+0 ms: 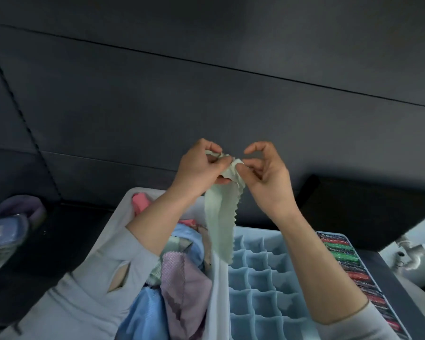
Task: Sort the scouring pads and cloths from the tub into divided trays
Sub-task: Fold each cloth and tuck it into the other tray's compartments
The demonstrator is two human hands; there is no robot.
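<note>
In the middle of the frame both hands are raised above the containers and work on one pale green cloth (222, 224). The left hand (198, 168) has its grip closed on the bunched top edge of the cloth, and the right hand (268, 173) pinches the same edge just beside it with thumb and fingertips, the other fingers curled loosely. From the two grips the cloth hangs straight down, so its long axis is vertical, and its lower end is over the border between the white tub (216, 285) at lower left and the blue divided tray (263, 278) at lower centre. The tray lies below and slightly right of the grips, so the right hand is nearer to it. The tub holds more cloths (182, 278), blue, lilac and pink. At the right, a second tray holds sparkling scouring pads (341, 251). Nothing stands between cloth and tray cells, though the cloth probably needs folding first.
</note>
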